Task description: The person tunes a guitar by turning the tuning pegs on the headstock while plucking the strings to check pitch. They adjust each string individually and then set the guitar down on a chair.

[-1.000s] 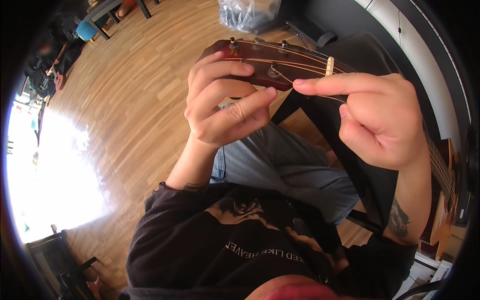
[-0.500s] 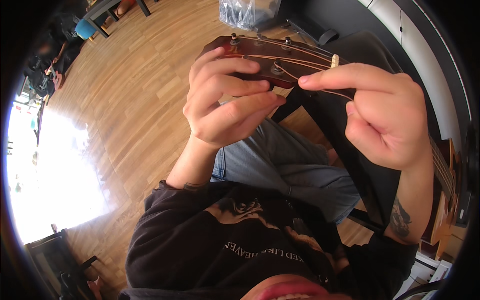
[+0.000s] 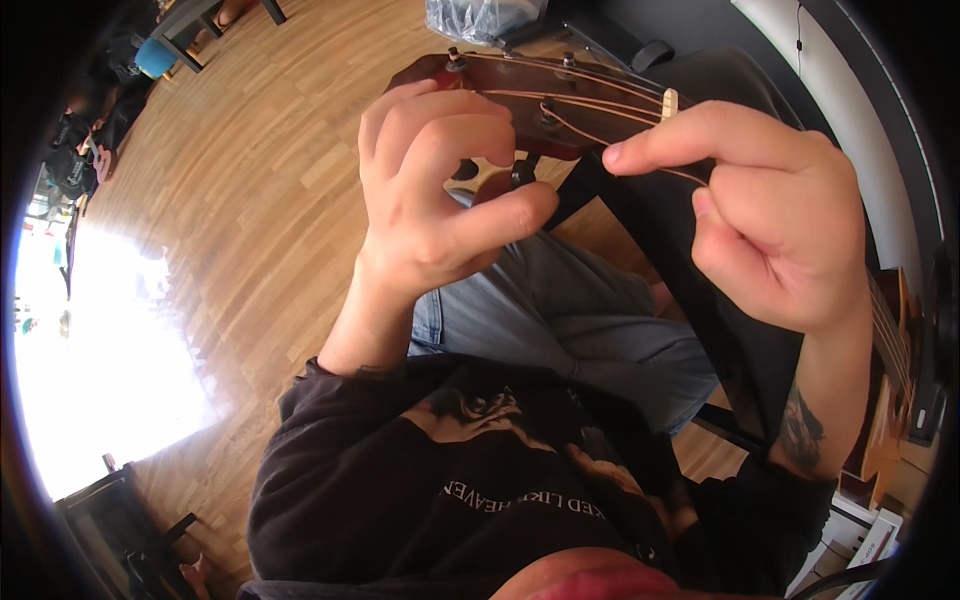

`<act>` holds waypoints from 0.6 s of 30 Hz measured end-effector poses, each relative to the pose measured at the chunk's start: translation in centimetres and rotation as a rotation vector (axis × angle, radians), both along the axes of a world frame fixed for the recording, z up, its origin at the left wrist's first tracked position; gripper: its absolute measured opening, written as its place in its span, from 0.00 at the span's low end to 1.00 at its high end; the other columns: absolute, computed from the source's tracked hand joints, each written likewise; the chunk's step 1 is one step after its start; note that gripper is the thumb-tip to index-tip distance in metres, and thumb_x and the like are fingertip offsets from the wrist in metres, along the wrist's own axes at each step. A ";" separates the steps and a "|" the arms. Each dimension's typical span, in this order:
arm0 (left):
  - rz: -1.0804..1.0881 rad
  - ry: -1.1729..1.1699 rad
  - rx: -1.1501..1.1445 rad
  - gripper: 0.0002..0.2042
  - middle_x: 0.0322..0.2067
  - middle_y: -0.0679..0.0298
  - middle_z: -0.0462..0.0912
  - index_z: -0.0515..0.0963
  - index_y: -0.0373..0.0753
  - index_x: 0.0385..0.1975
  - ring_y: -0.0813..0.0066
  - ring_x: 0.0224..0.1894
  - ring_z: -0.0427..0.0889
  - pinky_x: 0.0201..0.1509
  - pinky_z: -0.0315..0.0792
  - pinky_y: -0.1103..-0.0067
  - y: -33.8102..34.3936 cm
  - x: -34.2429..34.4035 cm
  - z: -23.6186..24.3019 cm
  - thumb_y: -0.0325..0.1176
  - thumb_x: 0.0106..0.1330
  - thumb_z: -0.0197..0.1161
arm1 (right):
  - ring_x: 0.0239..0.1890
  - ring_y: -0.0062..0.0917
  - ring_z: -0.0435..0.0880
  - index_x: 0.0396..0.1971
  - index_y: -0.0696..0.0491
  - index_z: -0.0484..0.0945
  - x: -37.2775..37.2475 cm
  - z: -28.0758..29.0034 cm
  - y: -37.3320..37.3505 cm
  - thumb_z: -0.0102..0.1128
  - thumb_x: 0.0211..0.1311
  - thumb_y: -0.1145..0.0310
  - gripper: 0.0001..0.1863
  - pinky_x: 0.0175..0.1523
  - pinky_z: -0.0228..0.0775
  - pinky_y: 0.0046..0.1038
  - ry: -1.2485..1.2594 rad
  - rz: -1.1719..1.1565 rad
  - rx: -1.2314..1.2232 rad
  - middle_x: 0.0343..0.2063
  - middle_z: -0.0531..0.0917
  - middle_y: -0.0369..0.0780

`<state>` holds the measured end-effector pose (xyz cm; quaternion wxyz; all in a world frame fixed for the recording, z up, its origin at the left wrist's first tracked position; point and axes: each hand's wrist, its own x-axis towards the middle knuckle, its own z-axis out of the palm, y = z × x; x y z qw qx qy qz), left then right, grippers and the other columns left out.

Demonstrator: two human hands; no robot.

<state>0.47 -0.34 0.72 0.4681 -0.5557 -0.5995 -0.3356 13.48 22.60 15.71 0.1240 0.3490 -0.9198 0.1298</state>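
A dark reddish guitar headstock (image 3: 578, 140) spans the upper middle, with tuning posts, copper-coloured strings and a pale nut (image 3: 670, 103). My left hand (image 3: 430, 215) curls round its left part, fingertips close to a black tuning knob (image 3: 521, 172) beneath the lower edge. From one post a loose string (image 3: 575, 128) runs down to my right hand (image 3: 775, 225), whose index fingertip presses near it while the other fingers and thumb are folded closed on it. The neck continues behind my right hand and forearm toward the lower right.
My jeans-clad legs (image 3: 520, 310) are beneath the guitar, beside a black seat (image 3: 720, 350). A long white keyboard-like object (image 3: 880, 170) curves along the right. A plastic-wrapped bin (image 3: 480, 15), dark table (image 3: 190, 20), blue stool (image 3: 155, 58) and small pink guitar (image 3: 100, 160) stand farther off.
The headstock and both hands have shifted upward. My left hand has also moved left, its fingers bending further toward the tuning knob. My right index finger is slightly higher and farther right.
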 end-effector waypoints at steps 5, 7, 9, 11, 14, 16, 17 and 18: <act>-0.056 -0.179 0.089 0.14 0.37 0.64 0.85 0.89 0.47 0.37 0.59 0.48 0.88 0.59 0.79 0.56 0.1 1.0 0.6 0.32 0.50 0.83 | 0.34 0.31 0.94 0.15 0.59 0.65 0.3 -0.5 -0.5 0.57 0.52 0.87 0.13 0.27 0.75 0.23 -0.020 -0.067 -0.113 0.46 0.92 0.53; -0.081 -0.161 0.154 0.17 0.35 0.64 0.88 0.90 0.45 0.39 0.59 0.47 0.90 0.60 0.80 0.57 0.3 0.4 0.2 0.31 0.47 0.85 | 0.37 0.32 0.94 0.14 0.59 0.65 0.4 0.1 -0.1 0.57 0.52 0.88 0.14 0.29 0.77 0.23 -0.016 -0.054 -0.051 0.46 0.92 0.53; -0.073 -0.104 0.147 0.16 0.36 0.64 0.88 0.91 0.46 0.37 0.60 0.48 0.89 0.60 0.80 0.57 0.4 0.0 0.1 0.30 0.47 0.83 | 0.39 0.34 0.95 0.14 0.59 0.65 0.4 0.3 0.2 0.56 0.53 0.88 0.14 0.31 0.80 0.23 -0.002 -0.030 0.007 0.46 0.92 0.53; -0.046 -0.045 0.076 0.13 0.35 0.65 0.87 0.91 0.48 0.33 0.61 0.48 0.88 0.59 0.79 0.58 -0.1 0.1 0.3 0.29 0.44 0.80 | 0.40 0.34 0.96 0.14 0.59 0.65 0.4 0.1 0.3 0.56 0.54 0.89 0.14 0.33 0.82 0.23 0.009 -0.023 0.005 0.47 0.92 0.53; -0.051 -0.148 0.025 0.14 0.34 0.66 0.86 0.91 0.50 0.31 0.62 0.48 0.87 0.59 0.79 0.58 -0.2 0.6 0.6 0.30 0.40 0.77 | 0.42 0.35 0.96 0.14 0.59 0.66 0.3 0.0 0.4 0.55 0.54 0.89 0.14 0.36 0.84 0.24 0.015 -0.022 0.000 0.47 0.92 0.53; -0.093 -0.177 0.046 0.15 0.34 0.66 0.85 0.90 0.46 0.34 0.60 0.48 0.89 0.60 0.79 0.56 -0.5 1.1 1.2 0.36 0.44 0.84 | 0.42 0.36 0.96 0.15 0.59 0.66 0.4 0.1 0.3 0.56 0.54 0.89 0.14 0.38 0.85 0.24 0.007 -0.026 -0.009 0.47 0.92 0.53; -0.101 -0.166 0.094 0.16 0.34 0.66 0.85 0.90 0.45 0.34 0.60 0.48 0.90 0.60 0.80 0.56 -0.4 0.8 0.7 0.38 0.46 0.86 | 0.43 0.36 0.96 0.15 0.59 0.67 0.4 0.1 0.3 0.56 0.55 0.89 0.14 0.38 0.86 0.25 0.001 -0.031 -0.014 0.47 0.92 0.53; -0.113 -0.154 0.143 0.17 0.34 0.66 0.86 0.89 0.44 0.35 0.59 0.48 0.90 0.61 0.80 0.55 -0.1 0.5 0.1 0.39 0.47 0.87 | 0.43 0.36 0.96 0.15 0.59 0.67 0.5 0.2 0.1 0.56 0.55 0.89 0.14 0.39 0.86 0.25 -0.005 -0.036 -0.018 0.47 0.92 0.53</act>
